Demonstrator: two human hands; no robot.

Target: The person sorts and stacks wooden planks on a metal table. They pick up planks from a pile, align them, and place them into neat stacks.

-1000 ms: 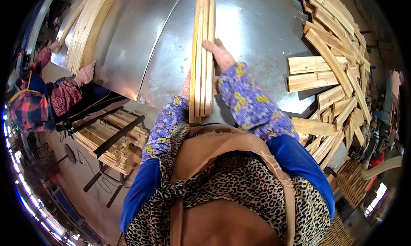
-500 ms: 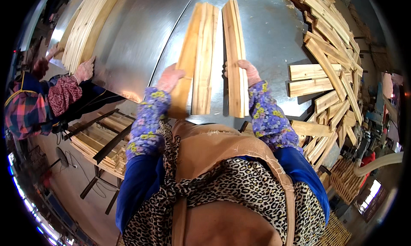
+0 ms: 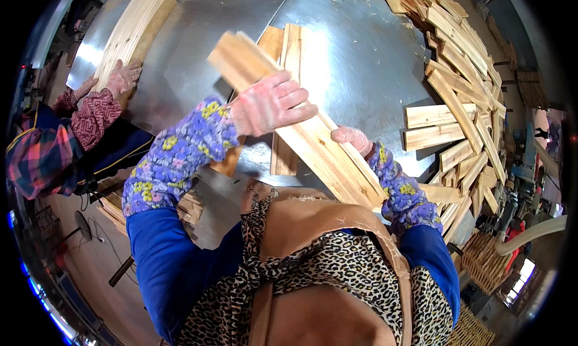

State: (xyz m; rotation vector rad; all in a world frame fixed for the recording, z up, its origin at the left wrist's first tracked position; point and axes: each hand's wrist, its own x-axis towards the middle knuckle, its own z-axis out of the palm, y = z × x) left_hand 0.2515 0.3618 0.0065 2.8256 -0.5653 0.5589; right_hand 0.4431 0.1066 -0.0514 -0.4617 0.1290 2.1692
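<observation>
A small stack of wooden boards (image 3: pixel 328 159) slants across my front, its far end to the left and its near end by my apron. My left hand (image 3: pixel 274 104), in a pale pinkish glove, lies across the top with its fingers curled over the stack; its thumb is hidden. Gripping the right edge lower down is my gloved right hand (image 3: pixel 353 140), with some fingers out of sight beneath. Under the slanted stack, a narrow wooden board (image 3: pixel 284 155) and a darker board (image 3: pixel 226 160) lie on the metal table (image 3: pixel 361 63), partly covered.
A heap of loose boards (image 3: pixel 460 114) spreads along the table's right side. At the left, a co-worker's gloved hands (image 3: pixel 124 78) touch a neat stack of boards (image 3: pixel 135 30). Below the table's left edge are more boards (image 3: pixel 111 204) and a fan (image 3: pixel 84 225).
The right-hand stack has turned from upright to slanting leftward over the other boards. My left hand has left the left board and moved onto this stack. The co-worker's hands have shifted up their stack.
</observation>
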